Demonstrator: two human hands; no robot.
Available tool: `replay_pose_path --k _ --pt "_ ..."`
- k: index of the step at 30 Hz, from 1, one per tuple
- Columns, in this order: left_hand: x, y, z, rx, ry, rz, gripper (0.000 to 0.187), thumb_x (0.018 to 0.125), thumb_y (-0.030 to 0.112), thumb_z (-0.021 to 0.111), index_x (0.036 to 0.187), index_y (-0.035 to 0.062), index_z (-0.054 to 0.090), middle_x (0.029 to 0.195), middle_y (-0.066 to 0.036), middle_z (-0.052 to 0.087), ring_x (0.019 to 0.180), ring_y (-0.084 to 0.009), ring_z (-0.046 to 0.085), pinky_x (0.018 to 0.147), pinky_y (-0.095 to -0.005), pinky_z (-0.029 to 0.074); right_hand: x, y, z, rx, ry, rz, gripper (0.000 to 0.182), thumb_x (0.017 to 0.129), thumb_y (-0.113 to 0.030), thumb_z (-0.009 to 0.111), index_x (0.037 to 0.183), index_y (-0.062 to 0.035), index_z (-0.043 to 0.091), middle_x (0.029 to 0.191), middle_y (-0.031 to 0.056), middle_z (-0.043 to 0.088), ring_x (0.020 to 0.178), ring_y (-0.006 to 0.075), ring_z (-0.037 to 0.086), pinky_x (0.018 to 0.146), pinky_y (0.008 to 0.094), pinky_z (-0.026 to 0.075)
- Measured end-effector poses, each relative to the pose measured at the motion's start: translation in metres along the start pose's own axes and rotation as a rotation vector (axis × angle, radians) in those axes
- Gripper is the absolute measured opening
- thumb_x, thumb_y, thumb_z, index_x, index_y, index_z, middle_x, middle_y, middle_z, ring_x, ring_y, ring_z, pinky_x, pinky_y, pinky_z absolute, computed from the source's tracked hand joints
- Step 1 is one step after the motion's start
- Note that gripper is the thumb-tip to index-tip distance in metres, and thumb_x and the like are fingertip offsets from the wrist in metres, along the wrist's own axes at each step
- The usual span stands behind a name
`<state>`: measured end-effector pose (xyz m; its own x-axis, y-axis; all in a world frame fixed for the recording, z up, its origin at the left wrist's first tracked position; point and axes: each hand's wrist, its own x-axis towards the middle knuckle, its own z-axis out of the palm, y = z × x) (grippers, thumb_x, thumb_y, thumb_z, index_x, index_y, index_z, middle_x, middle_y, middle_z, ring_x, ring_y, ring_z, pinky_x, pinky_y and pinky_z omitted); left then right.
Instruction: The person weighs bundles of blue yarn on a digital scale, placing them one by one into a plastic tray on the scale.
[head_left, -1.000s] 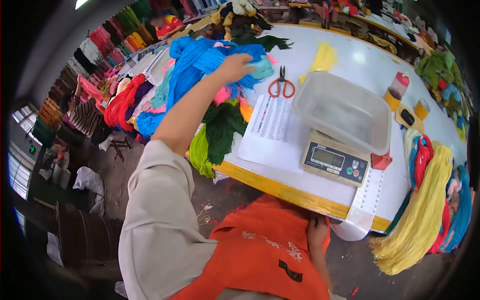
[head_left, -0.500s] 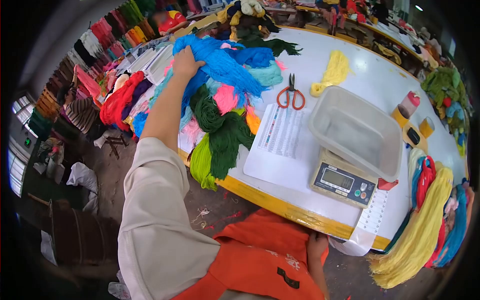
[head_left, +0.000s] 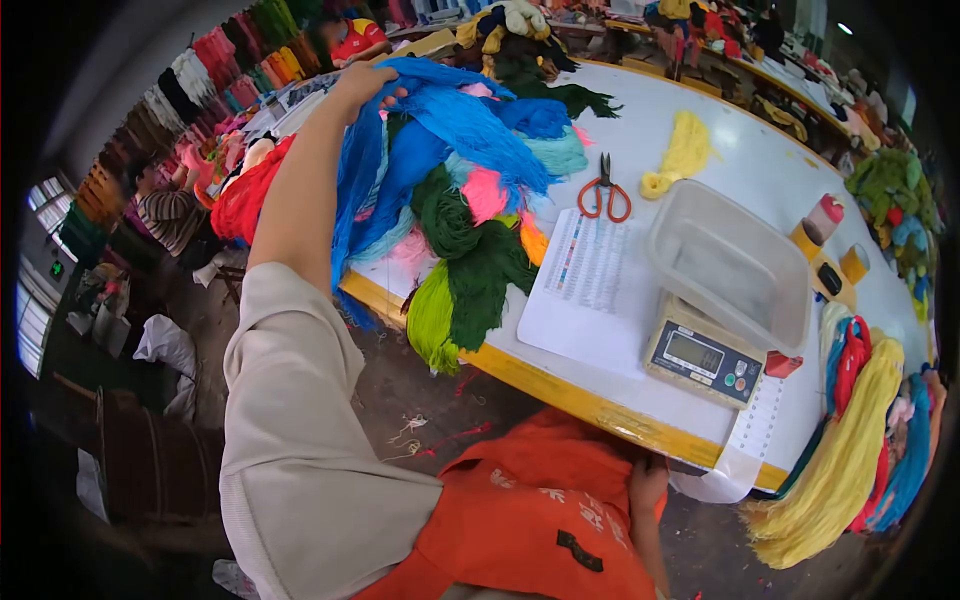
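My left hand (head_left: pixel 366 86) is closed on a skein of bright blue yarn (head_left: pixel 455 125) and lifts its end at the far left of the table. Beneath and around it lie dark green yarn (head_left: pixel 478 262), lime green yarn (head_left: pixel 432 318), pink yarn (head_left: pixel 484 192) and pale turquoise yarn (head_left: pixel 556 152). Low at the table's front edge, my right hand (head_left: pixel 648 484) hangs beside my red apron (head_left: pixel 545 500); its fingers are mostly hidden. Orange-handled scissors (head_left: pixel 605 192) and a printed sheet (head_left: pixel 585 290) lie to the right of the yarn pile.
A digital scale (head_left: pixel 705 352) carries a translucent plastic tub (head_left: pixel 735 260). A pale yellow skein (head_left: pixel 680 152) lies behind it. More yarn (head_left: pixel 835 455) drapes over the table's right edge. At the left, a person in a striped shirt (head_left: pixel 172 215) is near hanging yarn.
My left hand has pulled the blue yarn up and to the left, and strands now hang over the table's left edge. The view has shifted slightly. My right hand stays low by the apron.
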<state>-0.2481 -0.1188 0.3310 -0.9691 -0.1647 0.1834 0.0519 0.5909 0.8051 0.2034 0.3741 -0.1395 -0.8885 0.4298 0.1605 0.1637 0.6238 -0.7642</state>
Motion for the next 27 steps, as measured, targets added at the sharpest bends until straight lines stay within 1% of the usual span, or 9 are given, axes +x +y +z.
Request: replay_pose_path --k 8,11,12,13,16,17,20,23,27 --pt "-0.123 0.062 -0.104 0.058 0.151 0.468 0.020 0.089 0.030 0.065 0.087 0.0099 0.064 0.070 0.002 0.056 0.058 -0.0067 0.049 0.051 -0.0232 0.035 -0.011 -0.064 -0.008 0.007 -0.204 -0.234 0.015 0.089 -0.014 0.061 0.097 -0.0035 0.068 0.094 0.0195 0.067 0.089 0.0364 0.065 0.076 0.0429 0.052" --pt "-0.227 0.096 -0.120 0.148 0.468 0.456 0.046 0.090 0.038 0.064 0.129 0.0121 0.060 0.088 0.003 0.063 0.072 -0.0045 0.052 0.058 -0.0182 0.036 0.008 -0.204 -0.024 0.349 -0.433 -0.471 0.015 0.088 -0.008 0.065 0.102 -0.0021 0.064 0.099 0.0155 0.064 0.094 0.0337 0.063 0.082 0.0371 0.051" --pt "-0.269 0.112 -0.116 0.118 0.333 0.549 0.038 0.090 0.032 0.066 0.118 0.0063 0.064 0.080 0.002 0.059 0.065 -0.0048 0.049 0.057 -0.0207 0.038 0.014 -0.254 -0.029 0.441 -0.460 -0.638 0.025 0.086 -0.008 0.067 0.110 -0.0032 0.061 0.106 0.0150 0.063 0.099 0.0339 0.062 0.085 0.0378 0.051" --pt "-0.313 0.120 -0.119 0.275 0.263 0.527 0.047 0.090 0.028 0.066 0.129 0.0045 0.059 0.092 -0.001 0.063 0.080 -0.0059 0.056 0.068 -0.0200 0.044 0.019 -0.298 -0.036 0.457 -0.591 -0.773 0.034 0.087 -0.007 0.067 0.119 -0.0027 0.058 0.116 0.0149 0.061 0.105 0.0317 0.061 0.090 0.0361 0.050" --pt "-0.417 0.094 -0.085 0.227 0.367 0.724 0.051 0.080 0.013 0.063 0.129 -0.0029 0.057 0.117 -0.015 0.063 0.101 -0.0214 0.062 0.089 -0.0300 0.049 -0.003 -0.406 -0.039 0.764 -0.789 -1.074 0.044 0.087 -0.014 0.067 0.128 -0.0029 0.052 0.127 0.0178 0.055 0.117 0.0352 0.054 0.100 0.0411 0.045" --pt "-0.437 0.084 -0.084 0.391 0.312 0.845 0.050 0.072 0.013 0.064 0.119 -0.0054 0.060 0.108 -0.016 0.066 0.096 -0.0227 0.065 0.084 -0.0322 0.051 -0.016 -0.427 -0.036 0.876 -0.833 -1.112 0.046 0.087 -0.015 0.066 0.129 -0.0023 0.050 0.126 0.0193 0.054 0.117 0.0365 0.053 0.101 0.0426 0.044" --pt "-0.469 0.085 -0.074 0.552 -0.204 0.813 0.031 0.069 0.009 0.069 0.098 -0.0007 0.064 0.086 -0.017 0.065 0.075 -0.0329 0.066 0.068 -0.0350 0.052 -0.046 -0.441 -0.032 0.628 -0.399 -1.224 0.043 0.083 -0.018 0.067 0.125 -0.0101 0.058 0.134 0.0167 0.051 0.125 0.0392 0.047 0.104 0.0499 0.040" --pt "-0.490 0.040 -0.064 0.164 -0.332 0.483 0.050 0.075 0.019 0.078 0.116 0.0022 0.054 0.099 -0.012 0.065 0.090 -0.0195 0.065 0.078 -0.0312 0.049 -0.031 -0.457 -0.055 0.392 -0.647 -1.062 0.039 0.079 -0.022 0.067 0.116 -0.0065 0.065 0.126 0.0167 0.059 0.121 0.0321 0.055 0.100 0.0403 0.045" --pt "-0.496 -0.024 -0.036 -0.592 -0.590 0.091 0.078 0.076 0.045 0.081 0.129 0.0011 0.044 0.119 -0.003 0.055 0.113 -0.0141 0.051 0.094 -0.0300 0.042 -0.054 -0.449 -0.051 0.287 -0.424 -1.026 0.051 0.077 -0.021 0.066 0.124 -0.0025 0.061 0.134 0.0144 0.056 0.121 0.0300 0.055 0.099 0.0380 0.047"
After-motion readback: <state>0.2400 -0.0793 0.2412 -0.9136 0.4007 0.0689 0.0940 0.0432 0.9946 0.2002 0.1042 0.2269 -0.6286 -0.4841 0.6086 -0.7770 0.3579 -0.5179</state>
